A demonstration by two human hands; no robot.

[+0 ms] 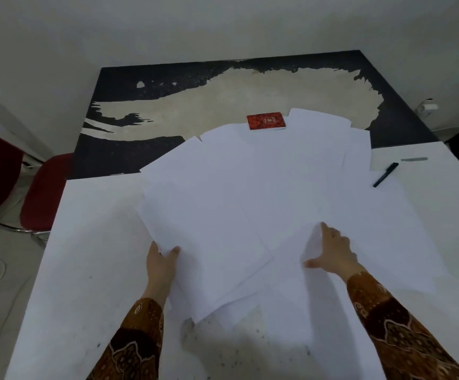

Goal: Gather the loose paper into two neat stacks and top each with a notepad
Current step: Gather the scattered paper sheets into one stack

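I am at the gathering step, with nothing stacked yet: the loose paper (250, 193) lies fanned across the white table (80, 270) in overlapping sheets, reaching from near my edge to the far edge, where some corners hang out past it. My left hand (161, 263) pinches the near left corner of the left batch of sheets, thumb on top and fingers tucked under. My right hand (334, 252) lies flat on the sheets to the right, fingers straight and thumb spread, pressing down and holding nothing. I can find only one notepad (266, 122), red-covered, lying on the sheets at the far edge, well apart from both hands; a second is not in view, and it may be hidden under the sheets, though I cannot tell. A black pen (385, 174) lies on the right side of the table, just at the edge of the spread. As I judge it, the next move calls for drawing the left batch together and squaring it up while the right hand sweeps its sheets into a second pile. The sheets look thin and slippery, so I expect they could slide off the far edge if pushed carelessly.
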